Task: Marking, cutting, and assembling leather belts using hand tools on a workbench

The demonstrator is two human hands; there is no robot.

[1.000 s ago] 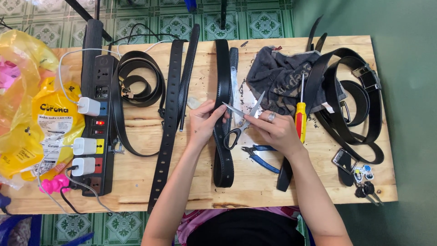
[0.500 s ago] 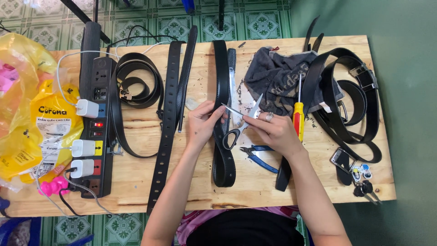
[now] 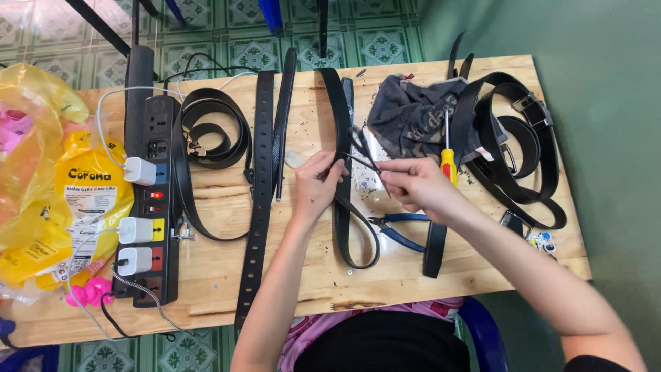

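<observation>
tool tip [image 3: 361, 162] tiny (unclear), yellow bag [image 3: 41, 207] cropped

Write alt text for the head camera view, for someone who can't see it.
Seen from above, a person's left hand pinches a black belt while the right hand works small scissors at it. The wooden table holds more belts, a power strip, a screwdriver and blue-handled pliers.
</observation>
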